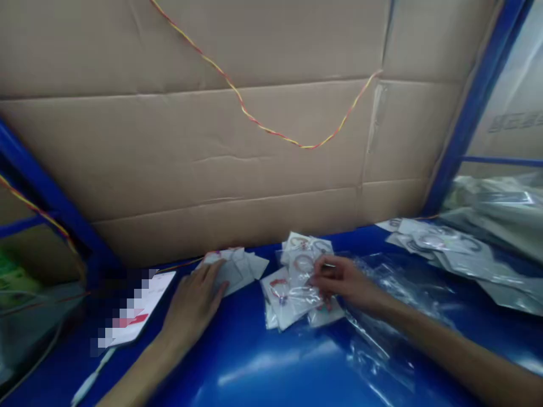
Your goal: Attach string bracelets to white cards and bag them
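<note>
My left hand [197,297] lies with its fingers stretched out over a pile of white cards [246,265]. To the right is a heap of white cards with bracelets on them, in clear bags [282,299]. At the right side of that heap, my right hand [343,282] has its fingers bent into a pinch on the edge of a bagged bracelet card [302,265]. The fingertips partly hide where it grips.
Clear plastic bags [382,339] lie under and beside my right forearm. More bagged cards [458,254] are spread at the far right. A phone [139,311] with a white cable lies at left on the blue table [263,367]. A cardboard wall [237,186] stands behind.
</note>
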`<state>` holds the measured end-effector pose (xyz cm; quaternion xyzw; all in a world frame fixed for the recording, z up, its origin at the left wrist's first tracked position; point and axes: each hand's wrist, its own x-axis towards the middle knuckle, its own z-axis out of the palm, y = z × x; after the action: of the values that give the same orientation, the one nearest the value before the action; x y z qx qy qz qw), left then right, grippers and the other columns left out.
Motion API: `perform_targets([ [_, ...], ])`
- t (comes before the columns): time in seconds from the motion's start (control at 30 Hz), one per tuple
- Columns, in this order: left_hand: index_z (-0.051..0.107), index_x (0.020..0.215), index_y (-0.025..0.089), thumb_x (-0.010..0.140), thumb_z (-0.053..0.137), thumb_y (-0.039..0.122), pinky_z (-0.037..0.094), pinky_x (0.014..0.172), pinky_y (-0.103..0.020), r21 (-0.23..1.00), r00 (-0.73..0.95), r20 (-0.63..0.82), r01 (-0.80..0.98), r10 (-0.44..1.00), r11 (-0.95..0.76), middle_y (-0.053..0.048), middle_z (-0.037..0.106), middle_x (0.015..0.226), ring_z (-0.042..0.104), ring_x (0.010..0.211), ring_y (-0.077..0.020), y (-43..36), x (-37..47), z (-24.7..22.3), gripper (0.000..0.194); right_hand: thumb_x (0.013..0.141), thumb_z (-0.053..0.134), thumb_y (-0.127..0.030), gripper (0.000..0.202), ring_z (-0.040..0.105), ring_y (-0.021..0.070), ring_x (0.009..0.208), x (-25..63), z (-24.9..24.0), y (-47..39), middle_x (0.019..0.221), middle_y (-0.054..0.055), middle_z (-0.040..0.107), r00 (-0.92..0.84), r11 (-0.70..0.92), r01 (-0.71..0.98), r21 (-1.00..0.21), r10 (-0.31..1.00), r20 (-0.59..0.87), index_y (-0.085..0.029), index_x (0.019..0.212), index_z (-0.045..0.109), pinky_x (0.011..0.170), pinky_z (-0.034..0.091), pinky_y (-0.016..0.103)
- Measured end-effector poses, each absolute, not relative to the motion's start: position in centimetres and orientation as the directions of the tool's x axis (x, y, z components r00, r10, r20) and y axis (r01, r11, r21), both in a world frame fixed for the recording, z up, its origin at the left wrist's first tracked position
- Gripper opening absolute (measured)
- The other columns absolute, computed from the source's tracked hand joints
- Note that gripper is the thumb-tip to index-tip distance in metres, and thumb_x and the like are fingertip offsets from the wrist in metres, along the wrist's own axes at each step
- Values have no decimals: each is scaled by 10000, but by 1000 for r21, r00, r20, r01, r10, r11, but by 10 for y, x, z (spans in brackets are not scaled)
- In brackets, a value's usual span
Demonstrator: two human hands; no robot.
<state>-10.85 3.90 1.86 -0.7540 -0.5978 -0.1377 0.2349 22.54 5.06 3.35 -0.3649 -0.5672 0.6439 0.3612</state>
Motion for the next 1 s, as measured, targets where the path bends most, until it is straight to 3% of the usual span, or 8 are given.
perform_targets([
  [0.13,512,1355,98,996,433,335,511,932,-452,-187,286,512,957,810,-220,-182,574,1365,621,1137,-339,46,-116,13,438,684,796,-490,471,681,107,569,229,29,52,852,53,740,-511,-120,-41,-992,856,-82,-157,860,513,468,498,144],
  [0.27,569,1271,104,973,462,299,480,957,-484,-188,280,563,960,777,-209,-192,532,1397,563,1205,-362,49,-117,14,371,712,782,-453,411,681,98,567,228,25,53,926,67,747,-511,-127,-50,-991,856,-84,-149,857,547,477,518,143],
  [0.4,634,1098,176,989,433,275,481,820,-442,-191,310,592,951,744,-244,-106,702,1090,647,972,-308,40,-106,23,249,734,770,-432,384,656,73,543,229,30,50,919,73,743,-536,-94,-54,-994,843,-51,-113,873,611,484,530,143],
  [0.57,548,1188,141,945,586,238,503,774,-318,-121,304,830,916,467,-381,-98,702,1056,681,863,-216,25,-90,21,264,762,755,-402,308,707,93,686,230,43,41,933,71,747,-660,-98,-46,-994,750,-43,-127,868,667,603,573,151],
  [0.7,614,1033,190,937,570,136,511,794,-221,0,356,792,812,496,-584,-23,685,1009,685,898,-134,11,-73,20,118,744,780,-372,305,731,112,814,225,44,35,942,79,756,-706,-97,-65,-993,708,-23,-110,885,714,679,576,150],
  [0.8,682,1056,220,938,548,120,536,766,-186,166,341,762,719,551,-675,-12,693,994,687,881,-111,-1,-58,22,204,751,779,-355,361,724,89,895,223,41,30,1037,78,751,-748,-104,-40,-994,662,-40,-157,1049,733,746,559,119],
  [0.9,724,1096,240,946,544,203,582,753,-235,352,289,691,666,663,-658,-33,720,989,698,904,-158,-11,-49,20,237,780,751,-380,439,702,77,992,222,41,26,1175,68,714,-771,-41,23,-999,636,-44,-218,1185,700,833,548,110],
  [1.0,694,1228,266,963,502,307,582,919,-348,463,243,614,659,751,-593,-45,712,1161,656,1130,-234,-17,-51,14,331,772,751,-411,519,651,108,1154,222,43,24,1315,41,642,-766,39,65,-997,642,-25,-273,1263,652,995,544,176],
])
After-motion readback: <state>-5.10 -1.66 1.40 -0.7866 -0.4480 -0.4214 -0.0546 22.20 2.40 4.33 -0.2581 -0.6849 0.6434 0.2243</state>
